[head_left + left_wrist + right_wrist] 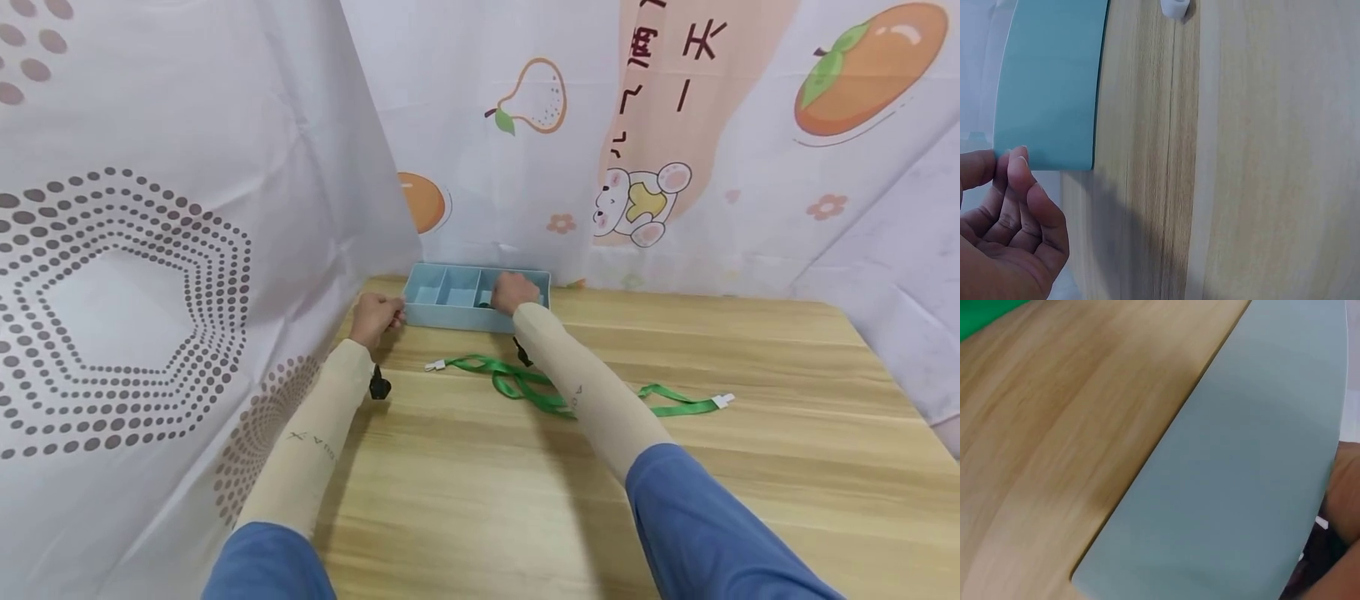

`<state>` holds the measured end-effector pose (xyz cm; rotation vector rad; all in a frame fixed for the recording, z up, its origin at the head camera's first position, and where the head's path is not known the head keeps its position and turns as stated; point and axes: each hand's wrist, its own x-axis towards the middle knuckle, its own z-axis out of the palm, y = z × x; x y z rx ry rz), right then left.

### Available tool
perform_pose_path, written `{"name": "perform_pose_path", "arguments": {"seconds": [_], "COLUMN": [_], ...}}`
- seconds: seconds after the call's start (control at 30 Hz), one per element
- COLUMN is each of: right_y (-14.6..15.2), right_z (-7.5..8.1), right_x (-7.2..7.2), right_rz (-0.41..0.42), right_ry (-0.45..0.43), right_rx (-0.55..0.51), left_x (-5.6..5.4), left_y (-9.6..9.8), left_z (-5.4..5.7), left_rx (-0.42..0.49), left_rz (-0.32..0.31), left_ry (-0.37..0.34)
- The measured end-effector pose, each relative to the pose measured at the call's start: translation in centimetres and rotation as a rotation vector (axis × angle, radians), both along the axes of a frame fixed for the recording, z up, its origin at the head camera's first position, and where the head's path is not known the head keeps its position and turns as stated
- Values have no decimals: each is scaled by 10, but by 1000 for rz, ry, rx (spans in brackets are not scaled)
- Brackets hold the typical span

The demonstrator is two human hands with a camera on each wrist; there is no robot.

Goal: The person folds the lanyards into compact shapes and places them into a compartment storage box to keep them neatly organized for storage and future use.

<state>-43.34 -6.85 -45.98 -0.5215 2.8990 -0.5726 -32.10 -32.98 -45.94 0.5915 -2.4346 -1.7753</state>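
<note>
A pale blue box (465, 317) with compartments stands at the back of the table. My left hand (377, 318) pinches the rim at its left front corner between thumb and fingertips; the left wrist view shows that grip (1016, 219) on the box's blue-green side (1054, 87). My right hand (515, 292) is down in the right compartment, fingers curled at a dark green item (485, 302) with small white parts. In the right wrist view the grey-blue front wall (1210, 462) hides most of that hand (1344, 494), and the dark item (1317, 550) shows between its fingers.
Green lanyards (510, 379) lie loosely on the wooden table (450, 492) before the box, partly under my right forearm. One white clip (435, 365) points left, another white clip (723, 401) right. A printed curtain (480, 167) hangs close behind the box and along the left side.
</note>
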Motion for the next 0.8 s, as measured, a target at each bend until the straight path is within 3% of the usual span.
{"name": "perform_pose_path", "arguments": {"seconds": [0.17, 0.5, 0.8], "right_y": [17, 52, 95], "right_z": [13, 31, 40], "right_x": [11, 27, 49], "right_rz": [64, 186, 296], "right_ry": [48, 154, 201], "right_rx": [-81, -281, -317], "left_x": [-6, -5, -2], "left_y": [2, -3, -6], "left_z": [3, 2, -3], "left_rx": [9, -99, -115], "left_rz": [-31, -56, -73], "left_ry": [0, 6, 9]}}
